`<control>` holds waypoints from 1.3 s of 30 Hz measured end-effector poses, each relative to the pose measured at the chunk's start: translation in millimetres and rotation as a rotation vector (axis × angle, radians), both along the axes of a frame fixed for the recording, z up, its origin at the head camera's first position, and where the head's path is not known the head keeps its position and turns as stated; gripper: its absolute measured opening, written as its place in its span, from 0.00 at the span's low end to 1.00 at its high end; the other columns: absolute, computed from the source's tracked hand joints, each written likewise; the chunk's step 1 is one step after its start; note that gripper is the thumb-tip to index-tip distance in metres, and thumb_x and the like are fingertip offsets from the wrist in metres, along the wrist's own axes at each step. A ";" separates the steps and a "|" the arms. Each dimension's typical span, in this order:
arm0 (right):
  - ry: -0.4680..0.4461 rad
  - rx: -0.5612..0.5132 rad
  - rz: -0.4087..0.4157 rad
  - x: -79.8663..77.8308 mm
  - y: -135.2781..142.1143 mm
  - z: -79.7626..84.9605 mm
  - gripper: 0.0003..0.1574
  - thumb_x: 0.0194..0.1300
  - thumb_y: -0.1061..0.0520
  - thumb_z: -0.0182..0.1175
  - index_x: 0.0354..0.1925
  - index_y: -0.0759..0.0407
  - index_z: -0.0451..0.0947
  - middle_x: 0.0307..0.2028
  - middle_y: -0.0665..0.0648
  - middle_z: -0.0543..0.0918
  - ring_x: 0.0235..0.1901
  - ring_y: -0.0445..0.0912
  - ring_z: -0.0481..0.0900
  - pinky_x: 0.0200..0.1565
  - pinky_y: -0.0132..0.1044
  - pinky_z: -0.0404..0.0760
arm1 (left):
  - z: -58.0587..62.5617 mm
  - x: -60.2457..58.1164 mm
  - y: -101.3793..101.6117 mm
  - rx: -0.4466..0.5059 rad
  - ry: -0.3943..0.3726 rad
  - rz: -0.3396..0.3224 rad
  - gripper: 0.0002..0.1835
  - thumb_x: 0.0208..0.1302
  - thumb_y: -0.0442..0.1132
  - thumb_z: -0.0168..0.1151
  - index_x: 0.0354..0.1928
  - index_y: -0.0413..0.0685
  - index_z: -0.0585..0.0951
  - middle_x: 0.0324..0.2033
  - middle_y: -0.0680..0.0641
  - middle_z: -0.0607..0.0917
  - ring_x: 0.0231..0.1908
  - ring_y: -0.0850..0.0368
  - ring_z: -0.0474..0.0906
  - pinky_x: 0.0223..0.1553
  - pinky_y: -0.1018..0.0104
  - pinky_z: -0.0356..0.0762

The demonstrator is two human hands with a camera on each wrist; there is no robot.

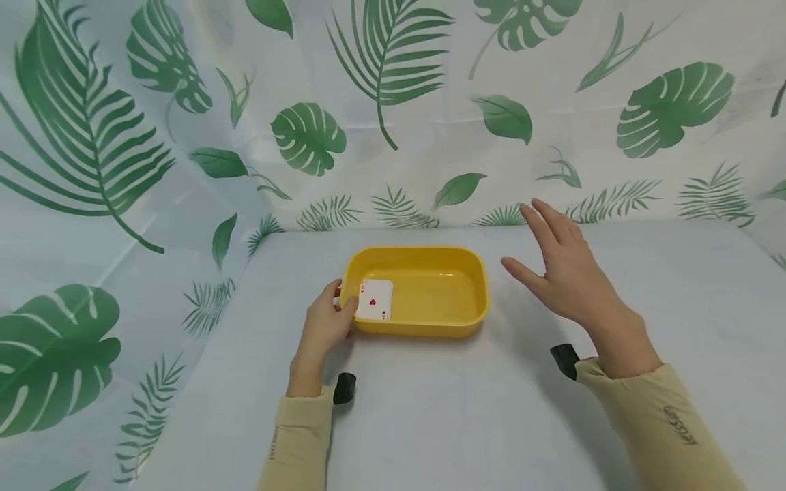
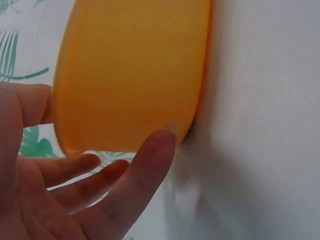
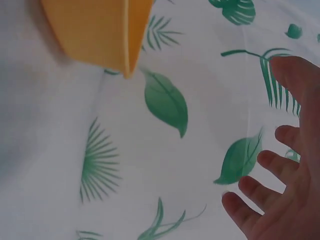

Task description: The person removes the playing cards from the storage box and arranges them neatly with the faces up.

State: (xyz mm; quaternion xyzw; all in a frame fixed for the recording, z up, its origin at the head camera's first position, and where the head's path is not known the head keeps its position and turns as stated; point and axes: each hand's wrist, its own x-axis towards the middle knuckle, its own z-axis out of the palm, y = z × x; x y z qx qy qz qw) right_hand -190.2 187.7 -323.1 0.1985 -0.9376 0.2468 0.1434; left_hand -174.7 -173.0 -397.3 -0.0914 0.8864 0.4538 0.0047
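A yellow plastic basin (image 1: 439, 329) with rounded corners sits on the white surface. Inside it, against the left wall, lies a stack of playing cards (image 1: 382, 300) topped by the ace of hearts. My left hand (image 1: 324, 320) grips the left end of the basin. In the left wrist view its thumb (image 2: 155, 155) presses the wall low down, with the index finger at the rim. My right hand (image 1: 568, 276) is raised to the right of the basin, fingers spread and holding nothing. The right wrist view shows those fingers (image 3: 265, 195) apart from the basin (image 3: 95, 35).
The table (image 1: 430, 423) is covered in white cloth. White curtains with green leaf prints (image 1: 393, 157) hang behind it and along the left. A black wrist device (image 1: 345, 389) sits at the left cuff, another black device (image 1: 564, 360) at the right.
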 end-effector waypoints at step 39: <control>-0.499 0.698 0.467 -92.2 -187.7 -33.6 0.51 0.65 0.33 0.63 0.75 0.56 0.62 0.69 0.59 0.64 0.65 0.53 0.65 0.67 0.48 0.64 | -9.3 0.9 9.5 -0.008 0.050 0.051 0.24 0.73 0.39 0.49 0.68 0.39 0.71 0.54 0.39 0.81 0.40 0.50 0.79 0.39 0.60 0.81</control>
